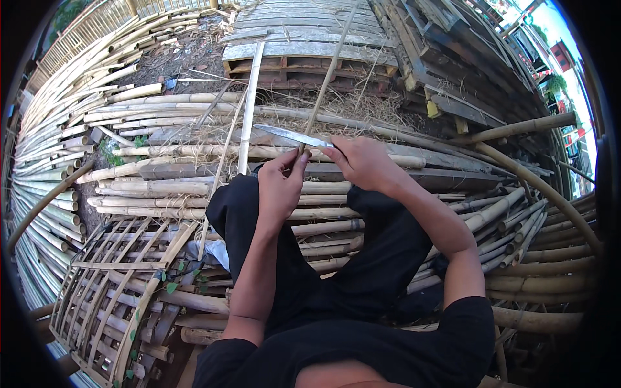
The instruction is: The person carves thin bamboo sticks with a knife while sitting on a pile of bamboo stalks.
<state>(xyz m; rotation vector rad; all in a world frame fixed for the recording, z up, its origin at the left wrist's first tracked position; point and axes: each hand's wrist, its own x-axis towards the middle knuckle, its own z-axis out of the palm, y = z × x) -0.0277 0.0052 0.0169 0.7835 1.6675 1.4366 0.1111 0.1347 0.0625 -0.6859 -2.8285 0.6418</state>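
Note:
Between my knees, my left hand [283,179] pinches the near end of a long, thin bamboo strip [329,71], which stretches away toward the wooden pallets. My right hand [362,163] is closed round the handle of a knife [289,134]. Its bright blade points left and lies across the strip, just beyond my left fingertips. Most of the handle is hidden inside my right fist. A wider, pale split bamboo slat [250,107] leans beyond my left knee, touched by neither hand.
Stacked bamboo poles [187,152] lie under and around my legs. Pallets [310,52] stand ahead, and dark timber [466,64] is piled at the far right. A woven bamboo lattice [116,291] sits at my left. Slanting poles [537,184] rise at the right.

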